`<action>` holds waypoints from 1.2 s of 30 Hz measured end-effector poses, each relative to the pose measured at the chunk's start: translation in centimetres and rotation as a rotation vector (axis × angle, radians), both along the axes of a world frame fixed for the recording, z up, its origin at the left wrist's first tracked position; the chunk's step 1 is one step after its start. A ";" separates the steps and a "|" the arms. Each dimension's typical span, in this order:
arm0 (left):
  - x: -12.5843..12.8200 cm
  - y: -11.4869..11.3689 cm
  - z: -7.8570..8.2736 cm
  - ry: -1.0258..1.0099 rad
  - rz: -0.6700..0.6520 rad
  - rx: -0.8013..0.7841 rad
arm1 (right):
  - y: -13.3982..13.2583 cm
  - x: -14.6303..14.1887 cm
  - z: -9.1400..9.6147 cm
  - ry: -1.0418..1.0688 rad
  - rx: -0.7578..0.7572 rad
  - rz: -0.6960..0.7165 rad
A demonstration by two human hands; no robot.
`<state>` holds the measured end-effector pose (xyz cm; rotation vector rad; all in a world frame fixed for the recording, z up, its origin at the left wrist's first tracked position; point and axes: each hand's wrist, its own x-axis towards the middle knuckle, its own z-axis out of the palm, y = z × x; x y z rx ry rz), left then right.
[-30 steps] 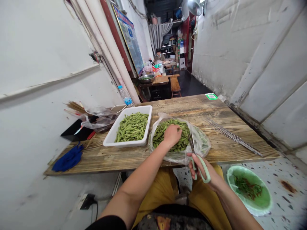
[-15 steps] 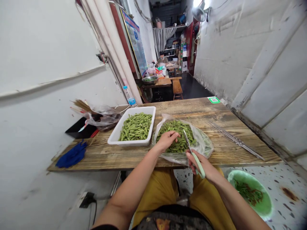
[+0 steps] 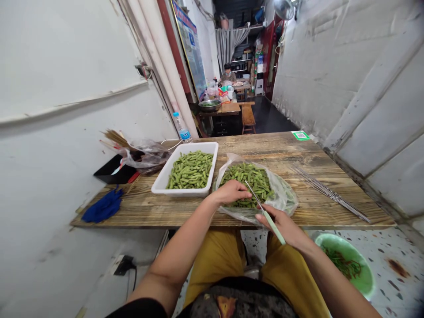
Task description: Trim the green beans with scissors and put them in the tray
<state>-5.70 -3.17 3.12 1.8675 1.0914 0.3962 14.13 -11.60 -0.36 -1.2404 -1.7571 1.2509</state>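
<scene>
In my right hand (image 3: 276, 223) is a pair of scissors (image 3: 267, 216) with pale green handles, its blades slanting up and left over the pods. My left hand (image 3: 233, 193) has its fingers drawn together close to the blade tips; whatever they pinch is too small to make out. Beneath both hands, a clear plastic bag (image 3: 287, 194) lies spread open around a heap of green soybean pods (image 3: 251, 174). Left of the bag stands a white rectangular tub (image 3: 159, 187) filled with more pods (image 3: 190, 170).
Metal skewers (image 3: 331, 194) lie at the table's right. A blue cloth (image 3: 104, 205), a black box (image 3: 112, 170) and a water bottle (image 3: 183, 130) are at left. Below right is a green basin (image 3: 366, 280) with scraps. A person (image 3: 228, 75) sits far back.
My left hand has moved slightly right and down towards the scissors. The scissors have turned edge-on, with their tips swung left. The whole view has shifted a little.
</scene>
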 end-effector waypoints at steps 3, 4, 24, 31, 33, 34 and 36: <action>-0.1 0.0 0.0 -0.074 0.006 -0.122 | -0.2 -0.2 -0.7 0.056 -0.086 -0.035; -0.1 0.0 -0.2 -0.116 0.027 -0.183 | -0.3 -0.3 -1.0 0.080 -0.132 -0.055; 3.8 -2.5 -2.7 -0.935 0.655 -0.575 | -1.9 -1.6 -0.9 0.309 -0.328 -0.137; 4.2 -2.7 -2.6 -0.867 0.670 -0.484 | -1.8 -1.4 -1.2 0.317 -0.375 -0.125; 4.2 -2.9 -2.8 -0.841 0.675 -0.492 | -1.8 -1.5 -1.5 0.314 -0.407 -0.138; 4.1 -2.9 -2.9 -0.827 0.681 -0.478 | -1.7 -1.5 -1.7 0.320 -0.414 -0.145; 2.9 -2.7 -2.9 -0.790 0.728 -0.352 | -1.7 -1.6 -2.0 0.359 -0.419 -0.158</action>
